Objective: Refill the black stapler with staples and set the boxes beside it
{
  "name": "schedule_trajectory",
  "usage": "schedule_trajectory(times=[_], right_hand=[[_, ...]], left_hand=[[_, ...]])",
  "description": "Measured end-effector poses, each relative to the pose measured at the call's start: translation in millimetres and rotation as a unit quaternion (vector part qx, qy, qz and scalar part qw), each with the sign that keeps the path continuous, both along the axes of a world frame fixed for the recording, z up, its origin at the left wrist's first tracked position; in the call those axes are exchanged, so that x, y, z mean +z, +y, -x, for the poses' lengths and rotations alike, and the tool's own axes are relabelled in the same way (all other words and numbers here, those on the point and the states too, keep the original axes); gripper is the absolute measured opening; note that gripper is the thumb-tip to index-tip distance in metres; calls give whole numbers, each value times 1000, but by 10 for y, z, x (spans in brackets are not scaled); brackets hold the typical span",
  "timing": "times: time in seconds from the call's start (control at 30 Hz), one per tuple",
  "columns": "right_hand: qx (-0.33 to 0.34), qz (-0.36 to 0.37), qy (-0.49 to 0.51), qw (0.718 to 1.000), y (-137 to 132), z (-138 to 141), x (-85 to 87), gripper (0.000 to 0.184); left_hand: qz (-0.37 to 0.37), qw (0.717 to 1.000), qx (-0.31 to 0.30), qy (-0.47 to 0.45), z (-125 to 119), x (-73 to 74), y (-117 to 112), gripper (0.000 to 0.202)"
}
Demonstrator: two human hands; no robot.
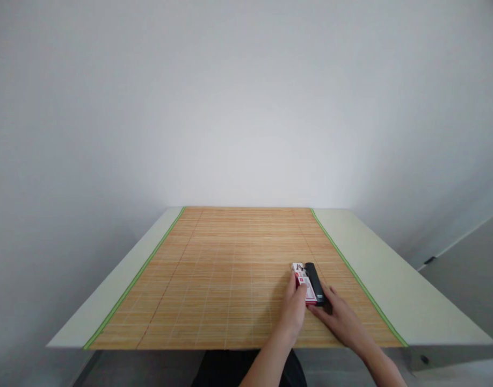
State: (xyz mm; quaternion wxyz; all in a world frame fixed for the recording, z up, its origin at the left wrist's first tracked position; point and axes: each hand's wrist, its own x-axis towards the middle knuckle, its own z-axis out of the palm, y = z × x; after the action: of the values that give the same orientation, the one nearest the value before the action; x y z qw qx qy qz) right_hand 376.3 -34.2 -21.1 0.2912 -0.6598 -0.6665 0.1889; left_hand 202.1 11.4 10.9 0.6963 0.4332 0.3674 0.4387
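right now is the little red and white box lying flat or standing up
Lying flat: the red and white box rests broad face up on the bamboo mat, beside a black bar.

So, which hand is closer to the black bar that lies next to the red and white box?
The right hand. Its fingers reach the near end of the black bar from the right. The left hand is on the other side, touching the red and white box.

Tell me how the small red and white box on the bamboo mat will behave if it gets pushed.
The red and white box lies flat, so it would likely slide rather than tip. It looks small and probably light. The ribbed bamboo mat may add some drag.
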Motion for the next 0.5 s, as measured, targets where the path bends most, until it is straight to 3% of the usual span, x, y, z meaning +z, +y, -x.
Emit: schedule_trajectory(times=[0.17,0.5], right_hand=[[-18,21,0,1000,-7,-399,62,72],[-13,6,3,1000,17,-358,30,75]], left_hand=[[-19,999,-46,2,-367,-8,161,58],[-54,998,-36,17,-400,-96,264,52]])
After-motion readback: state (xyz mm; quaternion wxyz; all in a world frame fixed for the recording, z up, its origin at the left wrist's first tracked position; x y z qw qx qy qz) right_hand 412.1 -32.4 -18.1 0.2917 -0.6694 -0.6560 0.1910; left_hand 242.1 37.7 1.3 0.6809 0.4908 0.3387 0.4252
